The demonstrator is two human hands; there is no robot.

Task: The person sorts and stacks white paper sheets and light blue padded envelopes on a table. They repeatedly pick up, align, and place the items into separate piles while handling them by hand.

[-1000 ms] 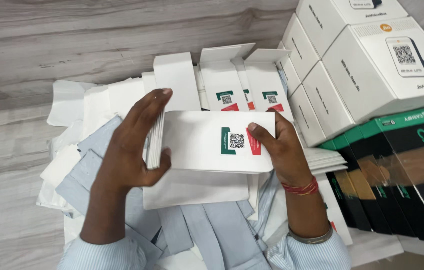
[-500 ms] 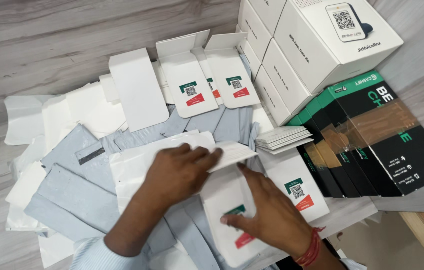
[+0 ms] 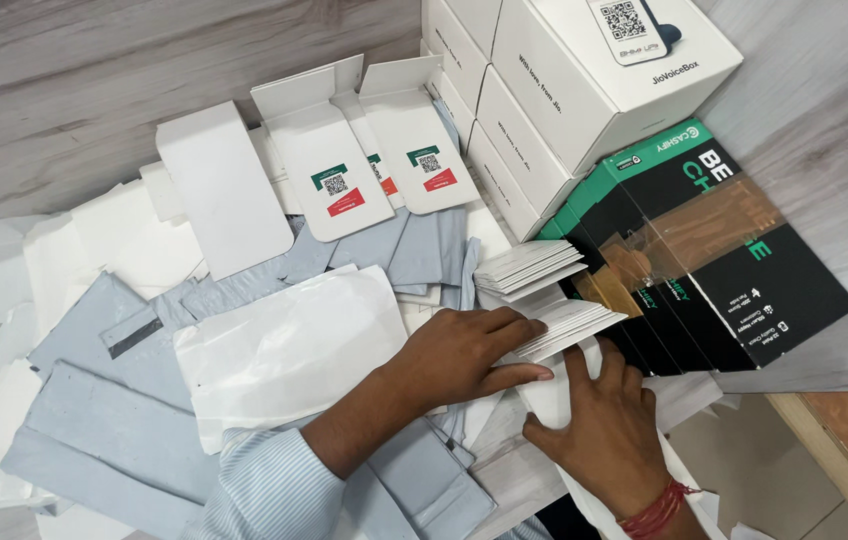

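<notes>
My left hand (image 3: 464,352) reaches across to the right, its fingers pinching the edge of a small stack of white leaflets (image 3: 572,324). My right hand (image 3: 599,425) lies just below it, palm down on a white sheet, fingers spread and touching the stack's underside. A second stack of white leaflets (image 3: 532,265) sits a little higher. A white plastic pouch (image 3: 289,350) lies left of my left wrist. Flat white cartons with green and red labels (image 3: 334,180) lie further up the table.
Grey mailer bags (image 3: 114,420) and white bags cover the left of the wooden table (image 3: 64,80). White boxes (image 3: 564,80) are stacked at the top right, black and green boxes (image 3: 714,250) beside them. The table edge (image 3: 834,450) runs at the lower right.
Both hands put down the labelled white carton they held a second ago. They moved right to the leaflet stack; the view shifted too.
</notes>
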